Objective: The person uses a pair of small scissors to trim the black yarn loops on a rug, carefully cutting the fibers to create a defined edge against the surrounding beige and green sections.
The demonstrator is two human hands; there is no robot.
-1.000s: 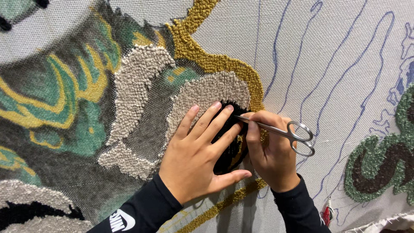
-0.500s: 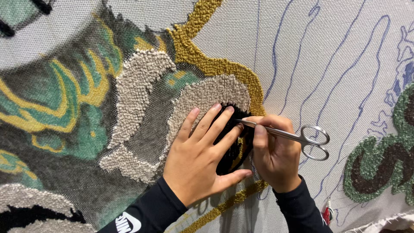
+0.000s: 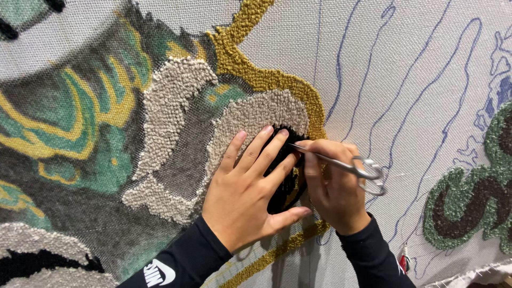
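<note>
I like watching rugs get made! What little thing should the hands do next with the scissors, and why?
Probably a small snip. The right hand holds the scissors with their tips at the black tufted patch, and the left hand lies flat beside it, pressing the cloth backing. Whether a loose strand is there is too small to tell.
</note>
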